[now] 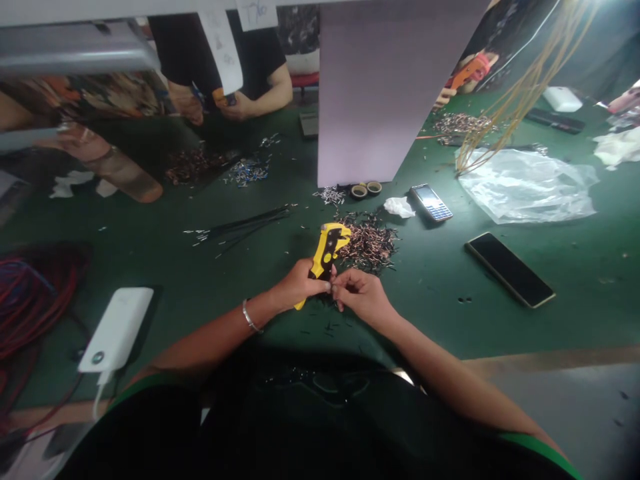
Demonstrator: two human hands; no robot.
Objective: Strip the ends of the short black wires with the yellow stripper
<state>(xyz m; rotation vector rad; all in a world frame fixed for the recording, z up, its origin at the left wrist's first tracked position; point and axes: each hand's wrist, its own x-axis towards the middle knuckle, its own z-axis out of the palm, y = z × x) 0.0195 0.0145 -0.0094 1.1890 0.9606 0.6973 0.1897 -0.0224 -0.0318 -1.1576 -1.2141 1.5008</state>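
Observation:
My left hand (300, 283) is wrapped round the handles of a yellow and black wire stripper (327, 252), whose jaws point away from me. Close beside its handle, my right hand (361, 293) has thumb and fingers pinched together near my left thumb; whatever is in the pinch is too small to make out. Just beyond my hands lies a heap of short copper-and-black wire pieces (373, 243). Small black scraps (329, 328) are scattered on the green table (240, 267) nearer to me. A bundle of black wires with bare ends (245, 223) lies to the left.
A white power bank (116, 330) and coiled red wires (35, 300) lie at left. A keypad phone (431, 203), a smartphone (510, 269) and a plastic bag (530, 183) are at right. Beyond an upright panel (370, 93), co-workers' hands (235, 105) hold tools.

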